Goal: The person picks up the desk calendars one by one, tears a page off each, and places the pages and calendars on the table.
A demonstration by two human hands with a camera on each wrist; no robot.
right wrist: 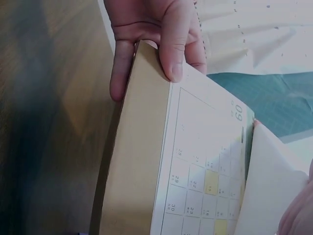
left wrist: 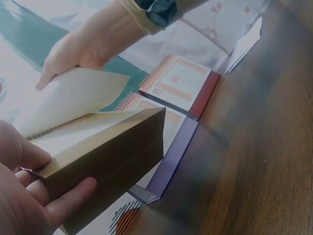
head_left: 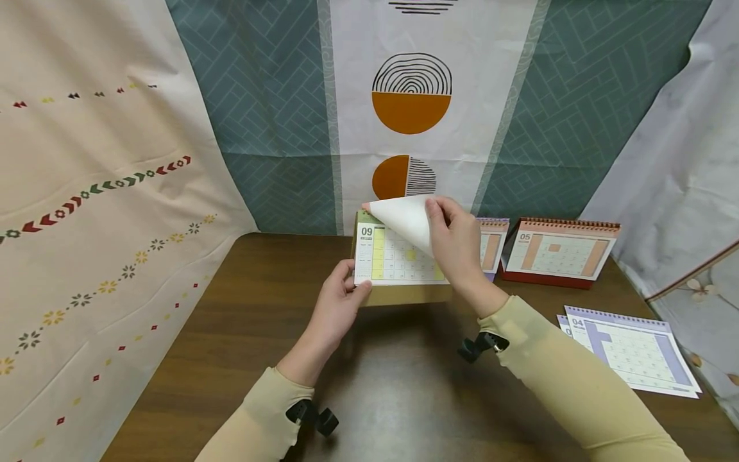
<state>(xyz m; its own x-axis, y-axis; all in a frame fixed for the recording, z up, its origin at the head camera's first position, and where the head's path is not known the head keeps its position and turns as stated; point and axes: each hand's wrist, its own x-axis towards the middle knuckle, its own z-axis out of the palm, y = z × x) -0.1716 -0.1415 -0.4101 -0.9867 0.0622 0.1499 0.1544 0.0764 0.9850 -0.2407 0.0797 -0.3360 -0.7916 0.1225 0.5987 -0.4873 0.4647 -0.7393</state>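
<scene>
A desk calendar (head_left: 398, 263) with a tan cardboard stand (right wrist: 137, 161) is held up over the table, its page headed 09 facing me. My left hand (head_left: 340, 295) grips its lower left corner, the thumb on the front and fingers behind and below, as the right wrist view shows. My right hand (head_left: 458, 240) pinches the edge of a lifted page (head_left: 404, 215), whose white back is turned toward me. That page curls up from the spiral binding at the top and covers the upper right of the 09 sheet.
Behind my right hand stands a purple-based calendar (head_left: 493, 244). Right of it is a red-based calendar (head_left: 560, 250) showing 05. Loose purple sheets (head_left: 629, 350), the top one marked 04, lie at the right of the brown table (head_left: 231, 346). Patterned cloth (head_left: 277, 115) hangs behind.
</scene>
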